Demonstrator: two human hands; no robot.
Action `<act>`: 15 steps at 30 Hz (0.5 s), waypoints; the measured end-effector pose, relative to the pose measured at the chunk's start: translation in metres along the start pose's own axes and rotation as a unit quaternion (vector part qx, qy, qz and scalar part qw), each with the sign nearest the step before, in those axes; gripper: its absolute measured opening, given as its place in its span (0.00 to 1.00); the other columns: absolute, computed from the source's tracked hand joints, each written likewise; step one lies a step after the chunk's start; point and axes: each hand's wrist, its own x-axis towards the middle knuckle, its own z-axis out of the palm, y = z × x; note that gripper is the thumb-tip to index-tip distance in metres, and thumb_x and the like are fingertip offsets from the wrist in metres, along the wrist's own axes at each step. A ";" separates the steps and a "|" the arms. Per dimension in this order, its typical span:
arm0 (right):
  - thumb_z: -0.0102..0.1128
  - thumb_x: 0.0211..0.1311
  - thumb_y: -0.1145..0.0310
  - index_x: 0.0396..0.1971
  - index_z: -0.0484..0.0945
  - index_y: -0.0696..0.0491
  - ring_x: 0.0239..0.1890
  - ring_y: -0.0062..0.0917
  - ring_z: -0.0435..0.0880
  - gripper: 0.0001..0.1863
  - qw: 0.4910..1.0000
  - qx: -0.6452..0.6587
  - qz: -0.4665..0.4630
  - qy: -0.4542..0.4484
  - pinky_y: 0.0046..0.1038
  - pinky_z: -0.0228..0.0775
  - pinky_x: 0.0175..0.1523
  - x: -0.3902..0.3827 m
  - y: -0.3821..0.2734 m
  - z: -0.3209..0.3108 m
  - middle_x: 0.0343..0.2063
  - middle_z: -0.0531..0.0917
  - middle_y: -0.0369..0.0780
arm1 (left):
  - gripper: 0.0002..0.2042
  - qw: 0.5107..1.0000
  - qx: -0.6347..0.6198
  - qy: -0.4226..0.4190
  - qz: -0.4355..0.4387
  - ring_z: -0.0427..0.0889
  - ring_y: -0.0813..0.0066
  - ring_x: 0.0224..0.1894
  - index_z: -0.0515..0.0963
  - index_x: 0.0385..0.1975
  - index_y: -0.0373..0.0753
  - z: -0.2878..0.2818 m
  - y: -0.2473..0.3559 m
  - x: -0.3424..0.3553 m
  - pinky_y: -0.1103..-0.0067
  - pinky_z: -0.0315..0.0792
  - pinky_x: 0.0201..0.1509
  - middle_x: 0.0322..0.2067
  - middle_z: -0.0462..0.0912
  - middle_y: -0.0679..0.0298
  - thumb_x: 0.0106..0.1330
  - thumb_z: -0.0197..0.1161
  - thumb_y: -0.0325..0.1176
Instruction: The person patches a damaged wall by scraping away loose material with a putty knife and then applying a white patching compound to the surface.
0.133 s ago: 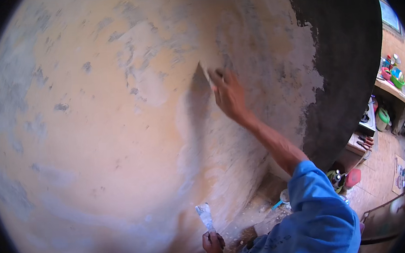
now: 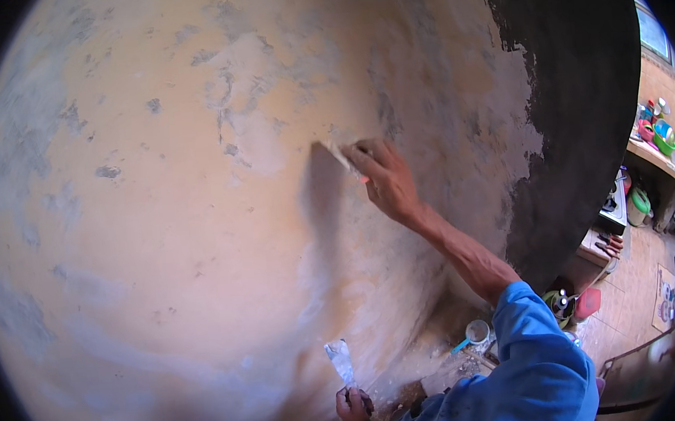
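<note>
Gripping a thin, flat, pale tool (image 2: 339,155) with fingers curled closed, your right hand (image 2: 390,179) works at the middle of a smooth cream wall (image 2: 189,221), mottled with rough grey patches and raggedly edged against a dark area (image 2: 572,100). Low down, your left hand (image 2: 354,407) closes around 1 scraper (image 2: 339,360), its flared, white-smeared blade pointing up.

Wall (image 2: 198,236): matt surf. w/ rough spots; scraper blade (image 2: 338,359): metal; sleeve (image 2: 542,345): cloth.
</note>
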 end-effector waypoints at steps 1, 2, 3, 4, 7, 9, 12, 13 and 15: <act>0.61 0.53 0.81 0.57 0.76 0.49 0.46 0.37 0.76 0.28 0.999 -0.017 -0.016 0.029 0.36 0.72 0.47 0.010 0.004 0.001 0.48 0.78 0.42 | 0.09 1.000 -0.001 -0.003 0.002 0.69 0.80 0.13 0.70 0.35 0.36 0.000 0.000 0.000 0.83 0.58 0.13 0.19 0.73 0.65 0.70 0.57 0.36; 0.61 0.53 0.81 0.58 0.76 0.48 0.46 0.36 0.75 0.29 0.997 -0.032 -0.026 0.059 0.36 0.71 0.49 0.031 0.005 0.000 0.48 0.77 0.42 | 0.09 1.000 0.006 0.001 -0.008 0.69 0.80 0.12 0.70 0.35 0.35 -0.003 0.003 -0.001 0.83 0.58 0.13 0.19 0.74 0.65 0.70 0.57 0.36; 0.61 0.53 0.81 0.59 0.75 0.48 0.47 0.36 0.75 0.30 0.994 -0.041 -0.036 0.090 0.35 0.70 0.50 0.050 0.005 0.004 0.48 0.77 0.42 | 0.09 1.000 0.015 0.011 -0.017 0.69 0.80 0.12 0.70 0.35 0.35 -0.006 0.008 -0.001 0.83 0.58 0.13 0.19 0.74 0.65 0.70 0.57 0.36; 0.64 0.50 0.80 0.63 0.72 0.49 0.51 0.37 0.73 0.35 0.997 -0.038 -0.040 0.055 0.36 0.67 0.56 0.062 0.006 0.008 0.53 0.74 0.43 | 0.09 0.999 0.023 0.020 -0.024 0.69 0.80 0.12 0.70 0.35 0.35 -0.011 0.012 -0.001 0.83 0.58 0.13 0.19 0.74 0.65 0.70 0.57 0.36; 0.67 0.47 0.78 0.64 0.70 0.52 0.55 0.40 0.70 0.38 0.994 -0.073 -0.053 0.062 0.37 0.65 0.60 0.056 0.015 0.031 0.57 0.69 0.45 | 0.09 0.999 0.014 0.027 -0.019 0.68 0.80 0.12 0.70 0.36 0.35 -0.017 0.002 -0.002 0.82 0.59 0.13 0.19 0.74 0.65 0.70 0.56 0.36; 0.68 0.47 0.77 0.64 0.69 0.54 0.56 0.42 0.69 0.38 0.996 -0.088 -0.028 0.010 0.39 0.63 0.61 0.023 0.017 0.032 0.57 0.66 0.46 | 0.09 0.999 0.010 0.037 -0.031 0.68 0.80 0.12 0.70 0.36 0.35 -0.017 0.005 -0.002 0.82 0.58 0.13 0.18 0.73 0.65 0.70 0.57 0.36; 0.67 0.50 0.76 0.64 0.69 0.54 0.54 0.43 0.71 0.36 0.997 -0.070 0.016 -0.033 0.40 0.67 0.57 -0.012 0.015 0.017 0.54 0.70 0.46 | 0.10 1.000 -0.004 0.023 -0.010 0.67 0.80 0.12 0.70 0.36 0.35 -0.016 0.000 0.000 0.82 0.58 0.13 0.18 0.73 0.65 0.70 0.57 0.36; 0.67 0.51 0.76 0.63 0.69 0.54 0.53 0.43 0.72 0.35 0.997 -0.059 0.034 -0.035 0.40 0.68 0.55 -0.011 0.016 0.012 0.53 0.71 0.46 | 0.10 1.000 -0.010 0.015 0.007 0.67 0.81 0.12 0.70 0.36 0.35 -0.016 -0.001 0.003 0.82 0.58 0.13 0.18 0.73 0.65 0.70 0.57 0.37; 0.67 0.52 0.74 0.62 0.70 0.55 0.51 0.44 0.73 0.33 0.996 -0.060 0.063 -0.001 0.40 0.70 0.52 0.012 0.016 0.002 0.50 0.73 0.46 | 0.10 1.000 -0.008 0.001 0.002 0.67 0.81 0.12 0.70 0.36 0.35 -0.011 0.000 0.005 0.82 0.58 0.13 0.18 0.72 0.65 0.70 0.57 0.37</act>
